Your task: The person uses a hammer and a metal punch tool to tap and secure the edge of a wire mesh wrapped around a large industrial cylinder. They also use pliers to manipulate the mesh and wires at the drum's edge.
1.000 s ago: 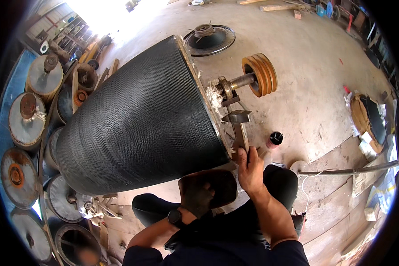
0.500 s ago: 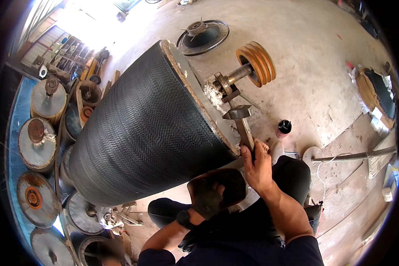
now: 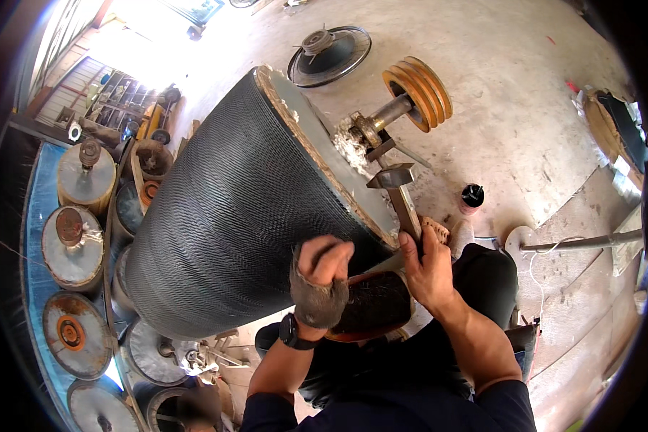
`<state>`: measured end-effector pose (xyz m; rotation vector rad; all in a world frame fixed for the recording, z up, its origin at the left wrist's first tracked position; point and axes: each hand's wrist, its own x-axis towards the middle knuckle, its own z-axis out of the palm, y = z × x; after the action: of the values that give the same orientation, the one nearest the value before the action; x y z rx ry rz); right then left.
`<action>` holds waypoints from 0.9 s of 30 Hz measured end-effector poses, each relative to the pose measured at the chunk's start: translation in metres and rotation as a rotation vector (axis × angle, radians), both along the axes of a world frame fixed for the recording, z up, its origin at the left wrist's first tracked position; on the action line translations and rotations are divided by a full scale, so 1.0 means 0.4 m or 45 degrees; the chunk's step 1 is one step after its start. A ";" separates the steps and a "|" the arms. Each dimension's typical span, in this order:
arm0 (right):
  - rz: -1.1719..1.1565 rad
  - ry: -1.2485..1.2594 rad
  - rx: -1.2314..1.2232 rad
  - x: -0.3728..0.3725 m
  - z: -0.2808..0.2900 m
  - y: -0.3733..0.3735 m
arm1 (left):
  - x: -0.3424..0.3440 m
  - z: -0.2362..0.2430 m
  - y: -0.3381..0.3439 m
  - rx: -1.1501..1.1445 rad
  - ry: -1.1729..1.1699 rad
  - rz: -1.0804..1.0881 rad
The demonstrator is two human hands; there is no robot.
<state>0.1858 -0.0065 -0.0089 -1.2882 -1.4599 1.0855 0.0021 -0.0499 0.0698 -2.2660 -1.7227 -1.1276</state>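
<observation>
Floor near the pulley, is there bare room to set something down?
Yes, bare floor lies between the pulley, can and brown sheet. It's crowded left of the drum, where cylinders stand, and at its lower right, with your left hand, right hand and hammer.

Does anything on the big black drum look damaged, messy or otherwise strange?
Yes. Ragged whitish fluff is bunched around the base of the shaft, looking messy against the flat grey end of the drum. The brown rim also looks rough, unlike the evenly ridged black side.
</observation>
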 end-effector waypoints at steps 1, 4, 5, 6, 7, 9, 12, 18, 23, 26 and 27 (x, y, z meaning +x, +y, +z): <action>-0.004 0.007 0.005 0.000 0.001 0.001 | 0.003 0.008 0.028 0.083 -0.032 0.025; -0.009 0.021 -0.003 0.003 0.002 0.002 | 0.010 0.024 0.084 0.172 -0.045 0.010; -0.006 0.020 -0.024 0.004 0.002 0.002 | 0.010 0.026 0.096 0.195 -0.052 -0.001; -0.003 0.020 -0.045 0.005 0.003 0.002 | 0.003 0.019 0.105 0.219 -0.030 -0.039; 0.003 0.017 -0.060 0.006 0.008 0.002 | 0.000 0.016 0.111 0.219 -0.025 -0.039; 0.009 0.005 -0.095 0.011 0.015 0.001 | 0.001 0.005 0.120 0.212 -0.025 -0.043; 0.004 0.055 -0.047 0.013 0.015 0.001 | -0.010 0.000 0.120 0.205 -0.020 0.027; 0.026 0.052 -0.016 0.014 0.016 -0.002 | -0.029 0.003 0.132 0.108 -0.080 -0.003; 0.006 0.055 -0.003 0.012 0.017 -0.004 | -0.044 0.014 0.131 0.067 -0.178 -0.039; 0.015 0.061 -0.004 0.011 0.011 -0.004 | -0.038 0.028 0.128 0.040 -0.173 -0.044; 0.018 0.068 -0.003 0.010 0.009 -0.005 | -0.041 0.031 0.127 0.025 -0.139 -0.039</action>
<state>0.1897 -0.0085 -0.0053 -1.2435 -1.4301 1.1229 -0.0143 0.0009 0.0824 -2.2669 -1.7116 -1.2915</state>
